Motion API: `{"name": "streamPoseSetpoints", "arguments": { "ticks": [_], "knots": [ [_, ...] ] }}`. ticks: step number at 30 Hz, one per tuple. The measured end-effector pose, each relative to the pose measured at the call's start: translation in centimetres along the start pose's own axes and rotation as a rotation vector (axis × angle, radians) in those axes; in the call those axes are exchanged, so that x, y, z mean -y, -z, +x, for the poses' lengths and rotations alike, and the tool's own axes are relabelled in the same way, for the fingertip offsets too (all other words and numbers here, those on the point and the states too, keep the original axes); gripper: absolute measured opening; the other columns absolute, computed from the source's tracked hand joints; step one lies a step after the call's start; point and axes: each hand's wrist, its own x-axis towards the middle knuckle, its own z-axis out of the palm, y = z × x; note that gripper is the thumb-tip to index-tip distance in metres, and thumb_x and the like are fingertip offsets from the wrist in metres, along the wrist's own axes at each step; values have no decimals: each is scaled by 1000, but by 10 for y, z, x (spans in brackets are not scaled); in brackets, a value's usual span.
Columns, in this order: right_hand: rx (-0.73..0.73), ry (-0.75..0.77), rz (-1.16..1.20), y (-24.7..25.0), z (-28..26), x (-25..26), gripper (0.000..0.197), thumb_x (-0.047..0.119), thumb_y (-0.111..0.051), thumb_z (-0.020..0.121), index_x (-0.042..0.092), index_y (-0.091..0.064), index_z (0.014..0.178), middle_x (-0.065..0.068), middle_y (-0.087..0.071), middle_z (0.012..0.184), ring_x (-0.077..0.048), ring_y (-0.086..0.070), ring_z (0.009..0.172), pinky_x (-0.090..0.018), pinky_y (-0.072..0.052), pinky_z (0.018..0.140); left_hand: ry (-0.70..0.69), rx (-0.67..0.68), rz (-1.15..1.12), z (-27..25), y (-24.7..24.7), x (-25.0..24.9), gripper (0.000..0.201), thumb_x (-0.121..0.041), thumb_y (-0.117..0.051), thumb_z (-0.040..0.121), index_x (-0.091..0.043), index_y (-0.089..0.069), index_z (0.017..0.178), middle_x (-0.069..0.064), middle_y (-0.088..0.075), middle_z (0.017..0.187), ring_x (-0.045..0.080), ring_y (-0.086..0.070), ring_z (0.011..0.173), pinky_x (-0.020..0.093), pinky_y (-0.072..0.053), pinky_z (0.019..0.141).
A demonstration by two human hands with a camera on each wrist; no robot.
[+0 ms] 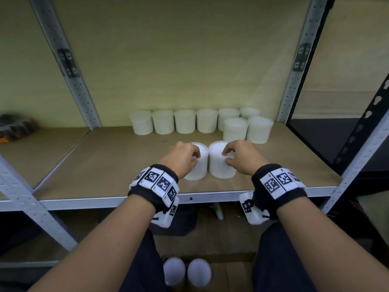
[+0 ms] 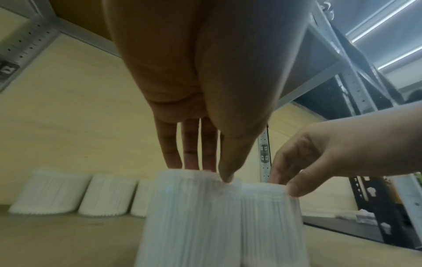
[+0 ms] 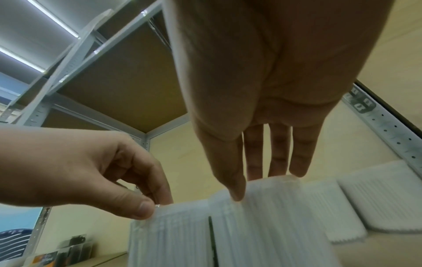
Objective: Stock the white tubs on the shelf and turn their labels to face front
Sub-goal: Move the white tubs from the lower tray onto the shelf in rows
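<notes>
Two ribbed white tubs stand side by side on the wooden shelf (image 1: 105, 165), near its front edge. My left hand (image 1: 195, 157) grips the left tub (image 1: 199, 169) by its top rim, thumb in front and fingers behind. My right hand (image 1: 227, 157) holds the right tub (image 1: 221, 168) the same way. The left wrist view shows my left hand (image 2: 210, 171) on its tub (image 2: 189, 216). In the right wrist view, my right hand (image 3: 258, 184) sits on its tub (image 3: 262, 225). No label shows on either tub.
Several more white tubs (image 1: 174, 121) stand in a row at the back, with two (image 1: 260, 129) ahead of it on the right. Grey metal uprights (image 1: 294, 81) frame the bay. Below, two white tubs (image 1: 174, 270) sit in a cardboard box. Dark items (image 1: 14, 125) lie on the left shelf.
</notes>
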Motion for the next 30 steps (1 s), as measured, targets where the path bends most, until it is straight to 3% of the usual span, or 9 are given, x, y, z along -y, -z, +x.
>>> {"name": "streamPoseSetpoints", "arguments": {
  "ticks": [7,15,21,30],
  "knots": [
    [-3,-39,18,-6,44,-1,22,12,-64,84,14,-70,106,-5,-64,122,-23,-60,113,-30,-47,94,10,15,-19,38,-2,20,22,-12,-56,91,-14,-69,109,8,-67,114,23,-63,102,27,-47,84],
    [0,-51,24,-14,95,-4,20,9,-63,86,12,-69,105,-8,-64,119,-24,-62,107,-27,-46,86,35,-3,-54,82,-3,38,21,-12,-58,91,-12,-69,110,8,-67,117,21,-63,108,28,-49,92],
    [-8,-29,1,-19,130,-8,20,8,-63,86,12,-70,104,-8,-63,121,-24,-59,111,-32,-47,93,41,-13,-54,111,-4,51,22,-13,-58,92,-11,-69,110,7,-68,117,21,-62,110,27,-47,93],
    [-3,-12,17,-26,164,-13,21,7,-61,85,13,-68,104,-9,-61,121,-24,-59,109,-31,-46,91,34,-42,-71,138,-10,66,23,-10,-57,92,-9,-69,112,8,-68,117,21,-61,110,22,-43,90]
  ]
}}
